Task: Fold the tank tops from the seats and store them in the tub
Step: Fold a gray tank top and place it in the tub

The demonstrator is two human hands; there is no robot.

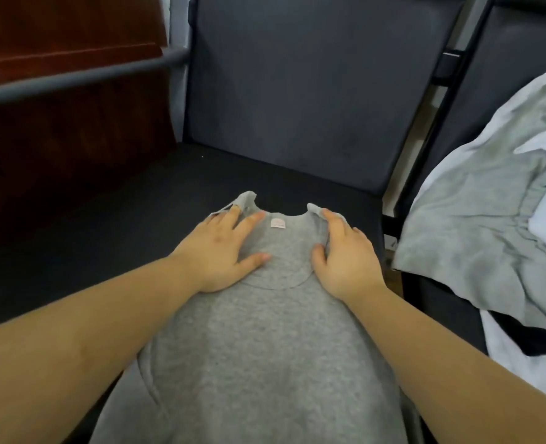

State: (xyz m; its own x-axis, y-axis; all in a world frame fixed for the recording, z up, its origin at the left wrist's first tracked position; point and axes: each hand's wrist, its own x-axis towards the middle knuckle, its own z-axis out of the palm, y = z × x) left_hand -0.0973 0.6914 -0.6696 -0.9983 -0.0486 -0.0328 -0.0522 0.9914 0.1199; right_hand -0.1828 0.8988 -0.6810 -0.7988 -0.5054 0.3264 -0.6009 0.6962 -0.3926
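Head view: the grey top point(259, 331) lies flat on the dark seat point(111, 219), neck end away from the person, body running off the near edge of the frame. The risk, I judge, is that the thin straps curl or bunch under the palms, leaving a crooked fold; the hanging body could also drag the top off the seat. The left hand point(220, 251) lies open, fingers spread, pressing the left strap. The right hand point(345, 254) lies open too, flat on the right strap. More tops point(476, 225) are heaped on the next seat. No tub shows.

A tank top point(265, 331) lies on the seat point(105, 235), with what looks like more tops heaped point(489, 235) to its right.
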